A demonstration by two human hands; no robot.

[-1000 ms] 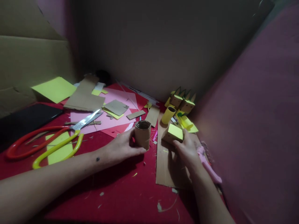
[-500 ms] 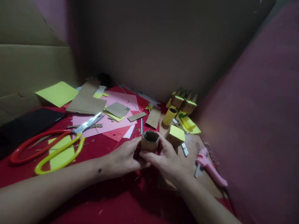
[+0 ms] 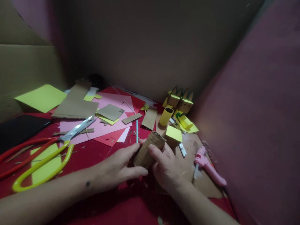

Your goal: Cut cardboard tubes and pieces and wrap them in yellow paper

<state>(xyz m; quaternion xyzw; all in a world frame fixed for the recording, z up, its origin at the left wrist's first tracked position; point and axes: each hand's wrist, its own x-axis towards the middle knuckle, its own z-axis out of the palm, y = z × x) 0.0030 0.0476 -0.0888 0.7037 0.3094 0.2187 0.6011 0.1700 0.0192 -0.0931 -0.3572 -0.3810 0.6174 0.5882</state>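
Between both hands is a brown cardboard tube [image 3: 148, 150], tilted so that its ribbed side faces me and its upper end leans right. My right hand [image 3: 167, 161] is closed on its right side, thumb lying along the cardboard near the upper end. At the lower left, my left hand [image 3: 122, 162] holds the tube between thumb and fingers; some fingers are hidden behind it. Just beyond my right hand stands a box with a yellow top [image 3: 173, 135]. A yellow tube [image 3: 166, 116] stands upright behind that box.
Large scissors [image 3: 67, 137] with red and yellow handles lie at left, blades ajar. A pink glue gun [image 3: 208, 165] rests on a cardboard sheet [image 3: 206, 187] at right. Cardboard pieces [image 3: 76, 106] and pink paper [image 3: 114, 98] cover the back. Small cardboard figures [image 3: 180, 100] stand behind.
The cardboard tube has turned from upright, with its hollow end showing, to tilted with its side showing. My right thumb has moved up onto it. The view has shifted slightly right.
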